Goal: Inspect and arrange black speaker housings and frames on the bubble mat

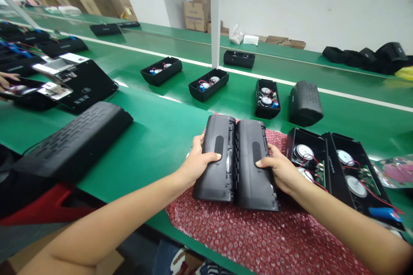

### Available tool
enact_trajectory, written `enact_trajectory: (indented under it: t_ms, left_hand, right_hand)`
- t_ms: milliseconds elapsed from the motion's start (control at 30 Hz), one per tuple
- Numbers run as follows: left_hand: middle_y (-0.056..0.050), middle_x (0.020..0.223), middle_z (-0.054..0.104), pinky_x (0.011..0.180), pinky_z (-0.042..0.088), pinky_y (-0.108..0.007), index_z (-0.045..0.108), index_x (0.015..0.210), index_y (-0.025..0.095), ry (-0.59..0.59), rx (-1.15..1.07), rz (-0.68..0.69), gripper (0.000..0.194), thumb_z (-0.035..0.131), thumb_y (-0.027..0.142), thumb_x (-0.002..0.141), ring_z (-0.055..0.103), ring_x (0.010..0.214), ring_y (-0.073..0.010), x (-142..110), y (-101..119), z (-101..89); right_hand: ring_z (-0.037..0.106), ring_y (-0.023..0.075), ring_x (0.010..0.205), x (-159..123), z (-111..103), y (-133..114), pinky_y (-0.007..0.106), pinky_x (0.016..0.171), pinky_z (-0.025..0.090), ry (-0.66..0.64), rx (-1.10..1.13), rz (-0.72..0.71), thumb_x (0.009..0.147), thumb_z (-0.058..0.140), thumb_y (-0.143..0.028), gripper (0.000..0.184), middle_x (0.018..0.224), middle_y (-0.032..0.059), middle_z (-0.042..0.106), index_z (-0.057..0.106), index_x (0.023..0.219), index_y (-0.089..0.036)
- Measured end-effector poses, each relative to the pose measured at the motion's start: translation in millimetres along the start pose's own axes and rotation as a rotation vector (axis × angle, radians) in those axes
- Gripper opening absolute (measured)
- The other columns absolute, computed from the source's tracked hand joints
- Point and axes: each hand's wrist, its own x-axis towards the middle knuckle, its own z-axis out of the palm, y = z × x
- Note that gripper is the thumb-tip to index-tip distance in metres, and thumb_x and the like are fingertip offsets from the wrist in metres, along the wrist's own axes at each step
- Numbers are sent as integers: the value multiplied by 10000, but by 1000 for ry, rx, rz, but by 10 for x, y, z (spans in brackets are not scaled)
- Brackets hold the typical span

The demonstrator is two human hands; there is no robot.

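Note:
Two long black plastic speaker shells stand side by side over a sheet of red bubble wrap (226, 232). My left hand (203, 159) grips the left speaker shell (216, 180), its thumb lying by the dark oval patch. Around the outer side of the right speaker shell (254, 184) my right hand (280, 167) is closed, thumb on the front near a similar oval. The inner edges of the shells are very close or touching. Just right of my right hand sits an open speaker housing (309, 137) with round silver drivers and red wires; another open housing (358, 159) lies beside it.
Open housings (209, 84) stand farther back on the green bench (155, 124), with a closed speaker (306, 102) to their right. At left lies a large black grille-fronted speaker (74, 142). Another person's hand (8, 81) works at far left. A white post (215, 17) rises behind.

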Motion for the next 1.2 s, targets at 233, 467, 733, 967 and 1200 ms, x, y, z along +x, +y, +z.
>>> enact_trajectory:
  t_ms: [233, 467, 733, 967, 1200]
  left_hand:
    - [-137, 1346, 502, 771, 542, -368, 310, 1359, 227, -2, 4, 3, 784, 695, 222, 675, 591, 1059, -279, 3, 1, 0]
    - [-126, 1335, 514, 759, 537, -353, 311, 1370, 230, 0, 12, 6, 792, 694, 218, 677, 590, 1059, -275, 1, -6, -3]
    - [-128, 1359, 508, 808, 538, -374, 333, 1351, 238, 12, 2, 10, 785, 708, 218, 662, 587, 1108, -288, 18, -14, -7]
    - [-125, 1330, 522, 786, 540, -373, 326, 1346, 235, 8, 5, 1, 782, 700, 217, 659, 597, 1071, -283, 6, -1, 2]
    - [-119, 1333, 519, 791, 533, -380, 338, 1340, 245, 8, 6, 6, 777, 700, 224, 653, 600, 1047, -277, 13, -5, 4]
  right_hand:
    - [638, 213, 726, -1, -3, 4, 321, 615, 526, 4, 0, -2, 455, 706, -145, 777, 833, -16, 689, 473, 1189, -254]
    - [641, 220, 739, 6, -8, 7, 326, 631, 521, 6, -4, -3, 460, 704, -146, 779, 867, -6, 696, 481, 1199, -257]
    - [636, 223, 755, -3, -14, 4, 326, 641, 513, 10, -12, -3, 458, 698, -151, 775, 875, -8, 690, 490, 1196, -262]
    - [630, 213, 751, -2, -6, 0, 318, 644, 513, 4, -15, -13, 454, 700, -149, 752, 860, -11, 689, 488, 1168, -252]
    - [636, 216, 746, -3, -1, 8, 321, 649, 513, 0, -10, -15, 459, 698, -150, 748, 861, -13, 688, 487, 1168, -258]
